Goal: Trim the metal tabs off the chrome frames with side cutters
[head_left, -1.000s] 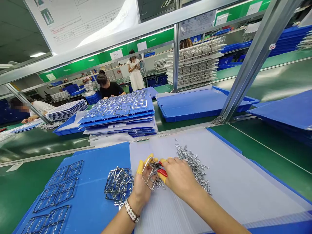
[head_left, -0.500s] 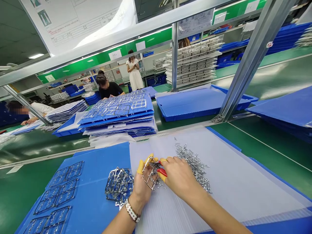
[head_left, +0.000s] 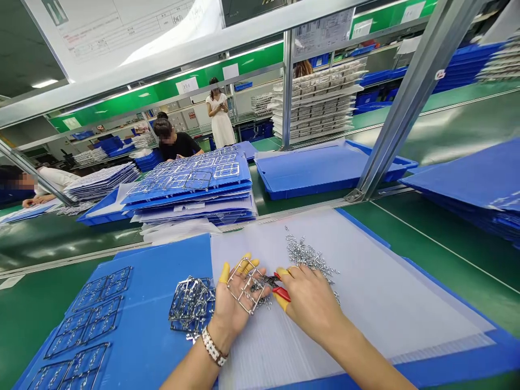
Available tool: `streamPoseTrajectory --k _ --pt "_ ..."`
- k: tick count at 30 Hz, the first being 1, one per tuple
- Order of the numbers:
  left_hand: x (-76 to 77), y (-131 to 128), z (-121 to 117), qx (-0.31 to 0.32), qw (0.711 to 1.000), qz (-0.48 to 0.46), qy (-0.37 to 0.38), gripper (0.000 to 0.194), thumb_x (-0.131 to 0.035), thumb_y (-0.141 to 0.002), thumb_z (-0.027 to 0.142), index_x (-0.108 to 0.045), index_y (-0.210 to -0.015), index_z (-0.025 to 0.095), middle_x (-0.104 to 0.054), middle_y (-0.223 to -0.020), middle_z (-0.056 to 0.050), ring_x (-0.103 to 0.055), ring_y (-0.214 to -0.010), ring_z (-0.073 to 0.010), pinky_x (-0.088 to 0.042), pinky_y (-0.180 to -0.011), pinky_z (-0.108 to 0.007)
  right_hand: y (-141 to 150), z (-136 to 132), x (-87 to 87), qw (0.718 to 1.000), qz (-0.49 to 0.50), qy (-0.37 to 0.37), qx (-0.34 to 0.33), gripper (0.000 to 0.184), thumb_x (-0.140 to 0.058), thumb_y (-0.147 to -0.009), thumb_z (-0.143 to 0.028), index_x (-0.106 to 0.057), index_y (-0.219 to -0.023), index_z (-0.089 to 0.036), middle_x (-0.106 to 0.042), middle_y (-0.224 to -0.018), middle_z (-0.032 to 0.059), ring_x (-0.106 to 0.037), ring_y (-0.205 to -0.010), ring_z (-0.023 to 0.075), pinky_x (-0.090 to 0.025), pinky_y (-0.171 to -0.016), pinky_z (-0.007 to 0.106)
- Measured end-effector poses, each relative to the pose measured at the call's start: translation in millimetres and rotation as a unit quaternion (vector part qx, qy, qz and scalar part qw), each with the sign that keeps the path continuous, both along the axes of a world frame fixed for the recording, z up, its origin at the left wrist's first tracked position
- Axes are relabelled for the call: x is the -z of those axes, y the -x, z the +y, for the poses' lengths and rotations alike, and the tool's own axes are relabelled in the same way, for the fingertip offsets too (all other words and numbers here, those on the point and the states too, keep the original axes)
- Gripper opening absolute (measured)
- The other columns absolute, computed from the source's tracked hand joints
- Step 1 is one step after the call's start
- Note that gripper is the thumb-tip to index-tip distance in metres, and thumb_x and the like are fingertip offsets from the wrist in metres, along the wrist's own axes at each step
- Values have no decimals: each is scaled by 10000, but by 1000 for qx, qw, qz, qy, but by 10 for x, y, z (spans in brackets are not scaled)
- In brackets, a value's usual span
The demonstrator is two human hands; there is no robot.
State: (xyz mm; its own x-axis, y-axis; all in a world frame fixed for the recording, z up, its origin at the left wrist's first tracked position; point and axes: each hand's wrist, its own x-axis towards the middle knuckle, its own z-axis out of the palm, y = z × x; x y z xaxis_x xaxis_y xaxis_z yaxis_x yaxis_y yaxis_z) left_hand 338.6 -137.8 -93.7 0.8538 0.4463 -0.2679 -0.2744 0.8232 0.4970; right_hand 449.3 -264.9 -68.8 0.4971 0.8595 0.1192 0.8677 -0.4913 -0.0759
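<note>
Frames [head_left: 84, 326] lie on a blue sheet [head_left: 156, 265], a tangled heap [head_left: 190, 304] beside them. The left hand [head_left: 231, 303], palm up, holds a frame [head_left: 244, 292] in a loosely curled grip. Pliers [head_left: 281, 294] reach its right side, contact unclear; the right hand's [head_left: 311, 300] grip is closed around their handles, near piled parts [head_left: 306, 254].

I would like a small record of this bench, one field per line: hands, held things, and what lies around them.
Left hand: holds a metal frame across the palm
Right hand: grips red-handled pliers
Plier tips: beside the frame; contact unclear
Fingers: yellow covers on both hands
Under hands: white sheet
Beyond right hand: scattered small metal pieces
Left of left hand: tangled heap of frames on blue sheet
Left wrist: patterned bracelet
</note>
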Motion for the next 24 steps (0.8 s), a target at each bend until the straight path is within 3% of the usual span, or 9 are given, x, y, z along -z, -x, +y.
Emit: streamPoseTrajectory --k 9,17,22,24 --pt "6 -6 -26 -18 1000 4 -10 446 -434 -874 487 -610 -1122 161 -595 -1193 -113 -558 -1074 -289 -508 -744 -384 116 99 17 1000 6 8 -7 231 -526 -839 -328 -612 -995 -181 -644 -931 91 -553 -916 268 -327 -745 374" --pt "21 5 -8 -48 998 32 -24 448 -447 -858 506 -620 -1113 180 -578 -1236 -114 -550 -1109 -286 -507 -744 -362 150 123 -44 1000 3 24 -7 138 -532 -831 -214 -626 -923 -172 -643 -857 93 -585 -842 252 -345 -696 353" --pt "-6 3 7 -61 998 27 -18 445 -464 -851 498 -619 -1119 179 -578 -1238 -109 -546 -1116 -276 -487 -631 -278 205 70 -68 1000 17 16 -14 194 -527 -831 -257 -624 -979 -178 -644 -894 94 -566 -874 259 -336 -715 374" --pt "-10 -4 1 -65 997 28 -19 441 -463 -853 492 -621 -1119 177 -582 -1231 -107 -543 -1118 -276 -492 -665 -288 253 66 -68 999 27 19 -27 209 -536 -820 -269 -621 -991 -184 -640 -912 86 -556 -893 267 -330 -728 383"
